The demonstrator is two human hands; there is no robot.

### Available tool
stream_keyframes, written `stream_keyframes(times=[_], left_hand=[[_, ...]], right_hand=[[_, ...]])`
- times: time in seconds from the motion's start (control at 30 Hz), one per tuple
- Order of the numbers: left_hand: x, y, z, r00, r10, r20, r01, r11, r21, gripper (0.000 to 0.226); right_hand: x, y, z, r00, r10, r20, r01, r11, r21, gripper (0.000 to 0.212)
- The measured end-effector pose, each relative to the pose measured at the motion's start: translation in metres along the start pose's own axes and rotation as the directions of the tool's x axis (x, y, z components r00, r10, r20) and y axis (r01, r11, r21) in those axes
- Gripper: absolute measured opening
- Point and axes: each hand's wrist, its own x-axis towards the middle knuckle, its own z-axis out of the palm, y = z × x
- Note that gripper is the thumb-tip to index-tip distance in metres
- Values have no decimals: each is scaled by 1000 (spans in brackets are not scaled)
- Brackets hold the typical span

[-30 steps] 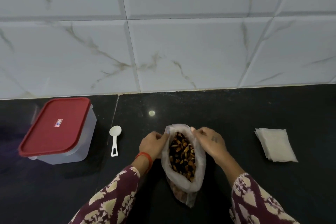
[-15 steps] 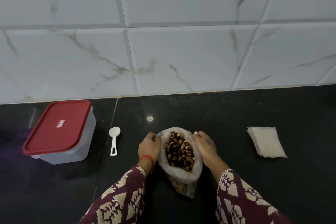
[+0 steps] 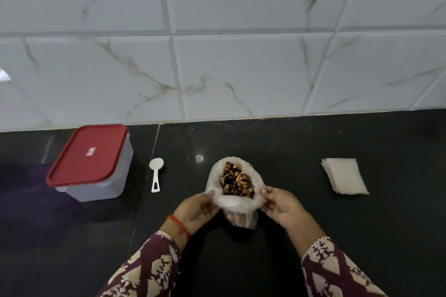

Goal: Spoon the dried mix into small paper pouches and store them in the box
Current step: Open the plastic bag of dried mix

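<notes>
Both my hands, left (image 3: 196, 210) and right (image 3: 281, 205), pinch the bag (image 3: 233, 202) rim at mid-counter. I'd roll it down evenly so the spoon (image 3: 155, 176) reaches the mix (image 3: 236, 182) without tipping.

Soft, even light from above. The glossy black worktop (image 3: 313, 152) shows one small bright glare spot (image 3: 199, 158) near its back edge. Shadows are faint. Tile lines (image 3: 169, 34) bow with wide-angle distortion; focus is sharp.
</notes>
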Motion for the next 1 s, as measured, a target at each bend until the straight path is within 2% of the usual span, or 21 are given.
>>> stream_keyframes(times=[0.07,0.13,0.2,0.23,0.3,0.33,0.4,0.43,0.5,0.6,0.67,0.73,0.8,0.87,0.9,0.93,1.0], left_hand=[[-2,-7,-2,1000,-19,15,20,995,-96,13],[-8,-14,-1,1000,16,-2,-16,999,-41,12],[-15,-17,1,991,113,-71,-104,988,114,12],[-18,-18,0,978,178,-113,-151,965,213,16],[-24,-20,0,954,258,-152,-189,913,361,26],[-28,-21,0,959,246,-140,-174,903,394,28],[-34,-26,4,984,161,-82,-115,908,403,27],[-35,-28,7,989,136,-65,-99,912,398,25],[-34,-30,10,989,135,-61,-104,925,365,23],[-30,-30,10,995,98,-28,-92,985,149,26],[-32,-35,6,996,70,60,-68,997,-31,27],[-31,-44,2,993,92,80,-88,995,-47,29],[-32,-51,1,987,158,10,-158,982,101,30],[-34,-51,4,966,244,-85,-209,932,296,26],[-34,-51,5,959,261,-113,-206,911,357,23],[-34,-50,7,959,253,-130,-187,906,379,19],[-36,-50,11,973,197,-124,-141,923,358,18]], right_hand=[[-2,9,0,997,74,-4,-72,984,162,22],[-5,17,-3,999,52,-18,-48,988,150,21],[-13,19,-4,999,-29,-23,30,999,14,17],[-18,19,-4,995,-97,-40,91,988,-125,15],[-27,20,-5,962,-260,-87,197,874,-445,21],[-32,21,-4,946,-312,-81,223,814,-537,24],[-39,24,0,957,-290,-15,234,802,-549,21],[-40,27,2,967,-254,11,222,826,-518,21],[-40,26,4,980,-199,21,191,898,-396,34],[-35,20,-1,995,-82,62,84,996,-35,49],[-31,28,-7,994,15,104,-39,973,227,51],[-32,40,-10,993,41,114,-75,947,313,52],[-34,49,-12,996,1,93,-22,974,228,50],[-40,50,-10,995,-91,38,92,995,-34,42],[-42,50,-8,990,-138,12,138,973,-187,36],[-44,51,-6,984,-177,-2,168,943,-288,33],[-47,55,0,976,-217,-2,202,911,-359,34]])
